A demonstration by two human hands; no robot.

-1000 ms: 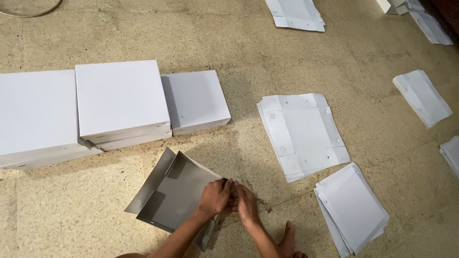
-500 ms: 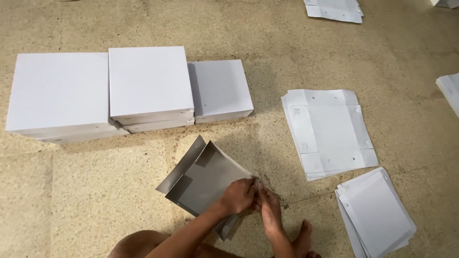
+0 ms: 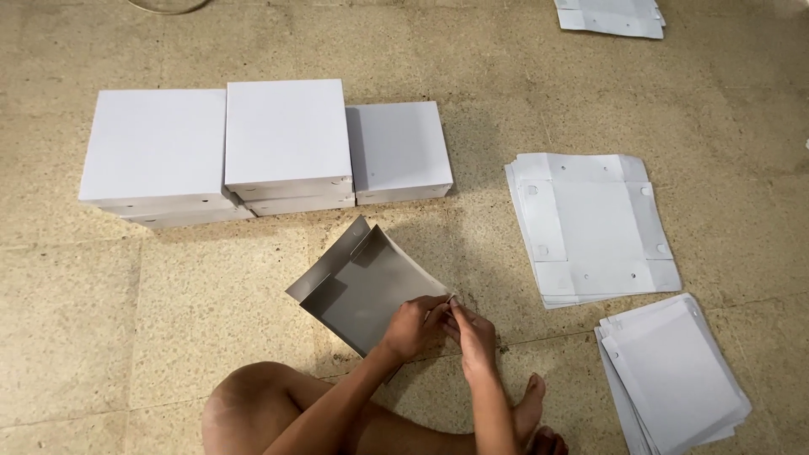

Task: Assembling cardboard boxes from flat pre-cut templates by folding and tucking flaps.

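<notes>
both hands, left hand (image 3: pixel 415 324) and right hand (image 3: pixel 474 335), seemingly pinch one corner of the half-folded grey box (image 3: pixel 362 286), empty inside.

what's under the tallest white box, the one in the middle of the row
The middle white box sits on another white box, whose front edge shows beneath it. Whether more is under that one, and what is inside either, cannot be seen; both are closed. The tan floor lies below.

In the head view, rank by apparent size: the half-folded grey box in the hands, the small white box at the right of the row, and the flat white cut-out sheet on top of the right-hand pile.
1. Flat white cut-out sheet
2. Half-folded grey box
3. Small white box

The last two look close; the tilted grey box makes that ranking unsure.
</notes>
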